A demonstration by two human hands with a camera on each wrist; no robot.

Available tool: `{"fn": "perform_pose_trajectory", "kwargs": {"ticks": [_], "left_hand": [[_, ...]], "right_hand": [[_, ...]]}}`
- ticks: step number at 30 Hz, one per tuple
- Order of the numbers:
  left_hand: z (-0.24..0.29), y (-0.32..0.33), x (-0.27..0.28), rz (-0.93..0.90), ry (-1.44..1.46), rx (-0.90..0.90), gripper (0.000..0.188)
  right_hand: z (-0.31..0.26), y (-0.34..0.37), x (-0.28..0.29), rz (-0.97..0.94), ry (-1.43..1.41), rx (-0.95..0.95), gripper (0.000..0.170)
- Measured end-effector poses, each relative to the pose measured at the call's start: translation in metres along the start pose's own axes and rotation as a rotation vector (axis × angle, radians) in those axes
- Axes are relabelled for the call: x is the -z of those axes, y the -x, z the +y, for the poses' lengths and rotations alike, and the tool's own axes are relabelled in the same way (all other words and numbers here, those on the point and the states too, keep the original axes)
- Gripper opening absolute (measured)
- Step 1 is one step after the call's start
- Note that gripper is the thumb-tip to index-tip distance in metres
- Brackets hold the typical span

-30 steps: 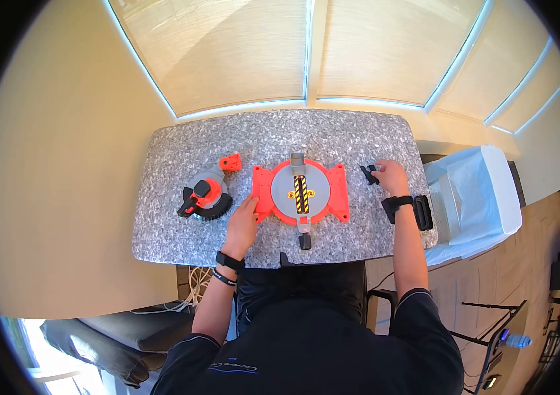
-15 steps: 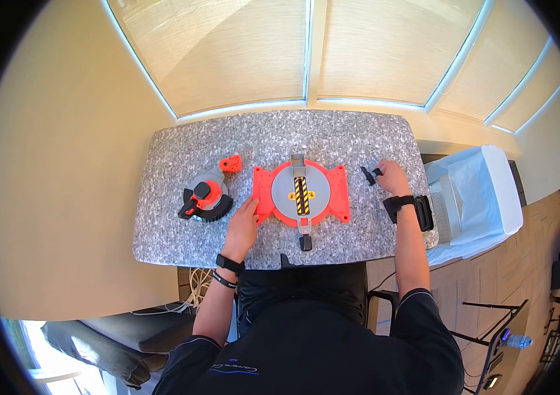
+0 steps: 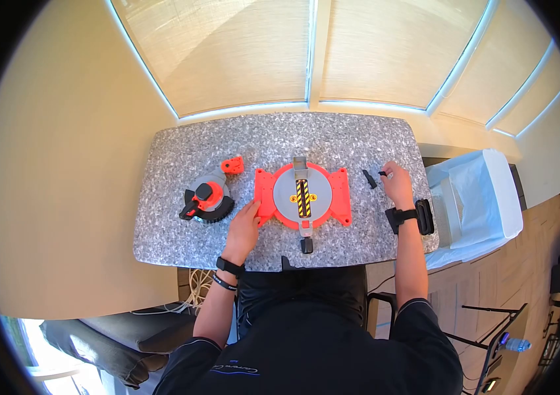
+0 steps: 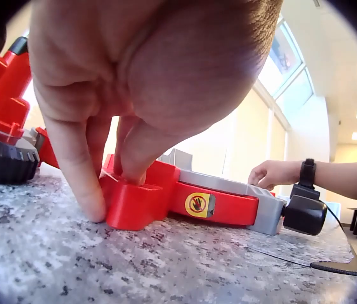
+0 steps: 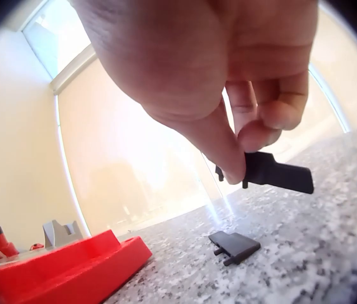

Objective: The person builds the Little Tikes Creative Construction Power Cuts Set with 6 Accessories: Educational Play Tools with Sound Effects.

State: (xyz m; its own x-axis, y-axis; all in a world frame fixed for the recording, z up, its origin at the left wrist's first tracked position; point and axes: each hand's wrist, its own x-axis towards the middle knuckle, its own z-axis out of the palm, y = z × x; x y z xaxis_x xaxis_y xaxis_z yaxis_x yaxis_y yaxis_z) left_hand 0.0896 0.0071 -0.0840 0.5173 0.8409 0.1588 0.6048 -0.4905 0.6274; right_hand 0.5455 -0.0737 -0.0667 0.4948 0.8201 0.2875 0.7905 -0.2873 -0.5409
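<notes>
A toy miter saw base (image 3: 340, 197), red with a round grey turntable and a yellow-black striped slot, lies mid-table. At its near left corner my left hand (image 3: 243, 227) holds on, thumb and fingers around the red foot (image 4: 131, 206) in the left wrist view. Between thumb and fingertips my right hand (image 3: 397, 184) pinches a small black plastic piece (image 5: 283, 174), raised above the tabletop. A second black plastic piece (image 5: 235, 246) with small pegs lies on the granite-patterned table just below it, left of the hand in the head view (image 3: 369, 178).
The toy saw head (image 3: 206, 194), red, grey and black with a toothed blade, lies left of the base. A black oblong part (image 3: 426, 217) sits by my right wrist at the table's right edge. Beyond that edge stands a lined bin (image 3: 490, 191).
My right hand has drawn slightly right and lifted one black piece away from the other, which stays on the table. My left hand keeps its place on the base.
</notes>
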Motion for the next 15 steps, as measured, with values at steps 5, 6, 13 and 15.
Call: {"fn": "perform_pose_trajectory", "kwargs": {"ticks": [5, 6, 13, 15], "left_hand": [[0.000, 0.001, -0.001, 0.011, 0.028, 0.011, 0.046], [0.000, 0.001, 0.000, 0.012, 0.021, 0.004, 0.046], [0.005, 0.001, 0.003, 0.003, 0.002, -0.001, 0.046], [0.004, 0.001, 0.002, 0.008, 0.006, -0.003, 0.046]], "right_hand": [[-0.010, 0.008, 0.012, 0.036, -0.086, 0.059, 0.022], [-0.012, 0.011, 0.014, 0.055, -0.123, 0.046, 0.020], [-0.039, 0.024, 0.029, 0.114, -0.331, 0.087, 0.014], [-0.055, 0.029, 0.032, 0.124, -0.352, 0.112, 0.013]]}}
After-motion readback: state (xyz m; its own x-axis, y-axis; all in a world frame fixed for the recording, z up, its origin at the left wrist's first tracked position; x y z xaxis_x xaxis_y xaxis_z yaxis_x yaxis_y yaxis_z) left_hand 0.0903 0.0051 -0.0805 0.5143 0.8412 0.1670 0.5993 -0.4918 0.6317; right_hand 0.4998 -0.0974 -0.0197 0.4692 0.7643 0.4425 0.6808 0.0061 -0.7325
